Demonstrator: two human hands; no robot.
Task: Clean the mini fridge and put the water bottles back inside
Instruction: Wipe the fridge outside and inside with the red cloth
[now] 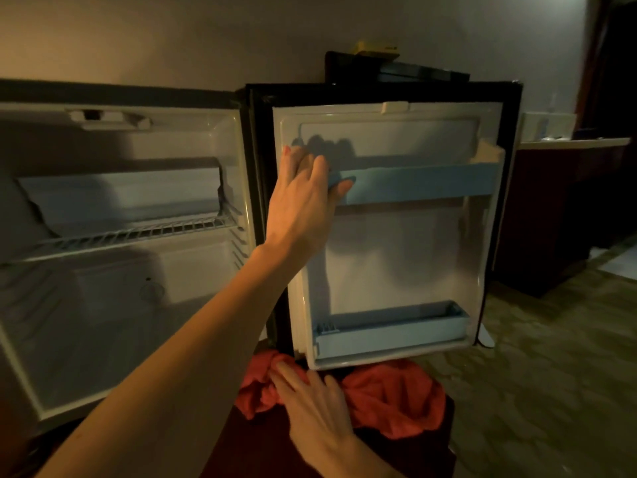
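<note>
While our right hand [310,398] rests low and nearest to us, its fingers [293,374] lie spread and flat on a crumpled red cloth [393,395], pressing it rather than pinching it. That cloth sits on a dark surface just below the bottom edge of the open fridge door [389,215]; we cannot tell what the surface is.

Farther out, our left hand [306,198] reaches up across the inner face of that door. Its fingers [310,160] are curled loosely over the left end of the upper blue door rail [420,182], the thumb hooked onto the rail's front and the fingertips against the white liner just above it. Well below those fingers, the lower blue door shelf [393,329] runs along the door's foot, close above the cloth.

Left of the raised fingers stands the mini fridge [113,215] itself, its cavity open toward us, with a white wire shelf [138,232] across the middle. We see no water bottles anywhere in view.

Beyond the fingers, above the door's top edge, a yellow object [375,50] lies on a dark box. Far to the right, a pale-topped bench [572,143] stands against the wall.
</note>
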